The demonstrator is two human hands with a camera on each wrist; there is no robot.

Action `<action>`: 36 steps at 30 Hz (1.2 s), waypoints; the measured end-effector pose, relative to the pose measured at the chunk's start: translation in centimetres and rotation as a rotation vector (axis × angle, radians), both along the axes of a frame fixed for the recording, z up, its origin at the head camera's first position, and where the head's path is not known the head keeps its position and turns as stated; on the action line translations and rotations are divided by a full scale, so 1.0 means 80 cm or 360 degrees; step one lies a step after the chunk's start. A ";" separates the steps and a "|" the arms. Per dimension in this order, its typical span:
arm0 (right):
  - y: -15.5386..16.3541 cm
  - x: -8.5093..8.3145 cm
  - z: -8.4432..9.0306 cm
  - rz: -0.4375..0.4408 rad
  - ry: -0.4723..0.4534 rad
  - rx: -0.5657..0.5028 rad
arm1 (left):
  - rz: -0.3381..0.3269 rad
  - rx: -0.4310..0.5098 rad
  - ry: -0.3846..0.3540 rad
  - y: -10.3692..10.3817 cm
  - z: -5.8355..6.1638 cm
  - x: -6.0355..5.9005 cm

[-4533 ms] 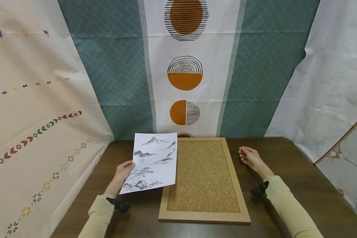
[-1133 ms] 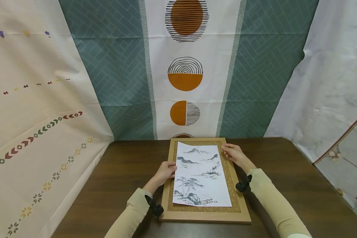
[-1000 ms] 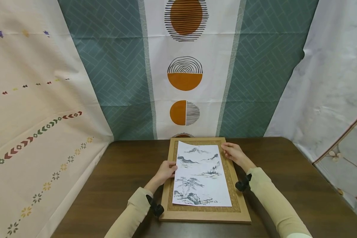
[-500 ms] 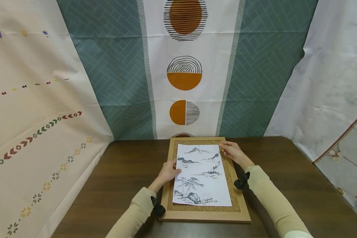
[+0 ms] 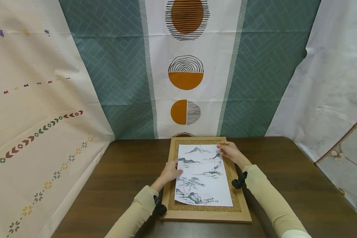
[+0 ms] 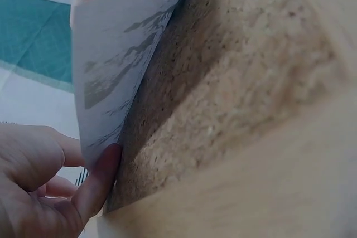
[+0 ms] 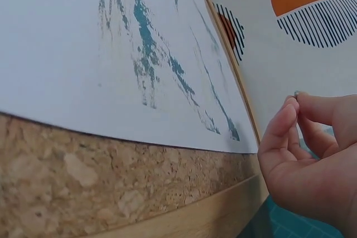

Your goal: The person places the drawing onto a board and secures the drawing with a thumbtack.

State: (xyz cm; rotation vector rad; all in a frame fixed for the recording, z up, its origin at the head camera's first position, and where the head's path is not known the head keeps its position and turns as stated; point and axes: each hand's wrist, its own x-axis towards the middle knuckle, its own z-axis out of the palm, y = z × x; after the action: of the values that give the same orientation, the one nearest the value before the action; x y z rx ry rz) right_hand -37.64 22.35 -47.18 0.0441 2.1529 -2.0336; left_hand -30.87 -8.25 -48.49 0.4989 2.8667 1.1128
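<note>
**Both hands on the print, one at each side**

The print (image 5: 203,175) lay on the corkboard (image 5: 236,198), and the corkboard lay flat on the table (image 5: 122,172) — long axis of both running away from the person, top edge toward the curtain (image 5: 185,66). The sheet sat inside the wooden frame with cork showing all round it, a touch skewed.

The left hand (image 5: 172,170) was at the print's left edge, about halfway up its length. In the left wrist view the thumb (image 6: 99,179) pressed at that edge and the paper stood lifted off the cork there, the other fingers curled loosely behind — a pinch on the sheet, by the look of it, though the finger under the paper was hidden.

The right hand (image 5: 228,150) was at the far right corner, farther up the board than the left. In the right wrist view its fingertips (image 7: 285,116) were drawn together against the thumb, with something tiny showing at the tip — too small to name. That hand hung just beside the print's corner, over the frame, not gripping the paper itself. So the sheet lay between the two hands, inward of each.
</note>
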 end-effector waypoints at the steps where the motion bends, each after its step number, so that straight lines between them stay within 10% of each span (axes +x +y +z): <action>1: -0.002 -0.001 0.000 -0.0007 -0.0017 0.0009 | 0.0006 0.0008 -0.0002 0.000 0.000 0.000; 36: -0.070 -0.026 -0.004 0.0179 -0.0096 0.0352 | -0.0029 -0.0016 0.0017 0.001 -0.001 -0.003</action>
State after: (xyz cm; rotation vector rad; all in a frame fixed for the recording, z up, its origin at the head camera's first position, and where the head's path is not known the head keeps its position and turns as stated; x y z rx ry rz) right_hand -39.72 16.74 -47.49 0.0132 2.2772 -1.7058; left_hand -31.12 -8.18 -48.53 0.5313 2.8693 1.0960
